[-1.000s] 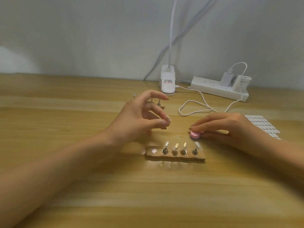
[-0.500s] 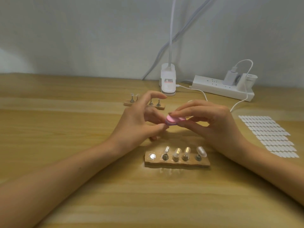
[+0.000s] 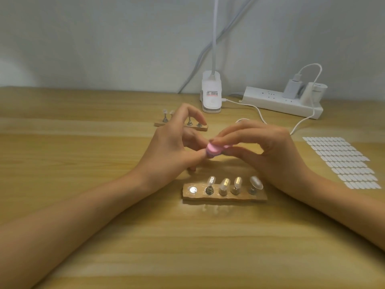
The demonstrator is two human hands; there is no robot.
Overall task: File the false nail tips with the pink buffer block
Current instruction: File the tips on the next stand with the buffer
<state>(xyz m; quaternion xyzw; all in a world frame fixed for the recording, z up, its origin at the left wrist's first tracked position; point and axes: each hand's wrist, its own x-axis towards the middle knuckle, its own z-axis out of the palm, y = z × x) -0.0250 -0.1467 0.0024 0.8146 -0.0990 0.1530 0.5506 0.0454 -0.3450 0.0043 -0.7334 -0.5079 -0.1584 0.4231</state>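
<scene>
Right hand (image 3: 279, 157) pinches pink buffer block (image 3: 275, 152) against left hand (image 3: 166, 151), its grasp hidden; a slip could knock the mounted false nail tips (image 3: 225, 183) below.

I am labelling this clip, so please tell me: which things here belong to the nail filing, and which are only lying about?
For the job: pink buffer block, pinched by the right hand; left hand beside it; near stand and far stand, with nail tips.
Lying about: sheet of white tabs, power strip, lamp base.
</scene>
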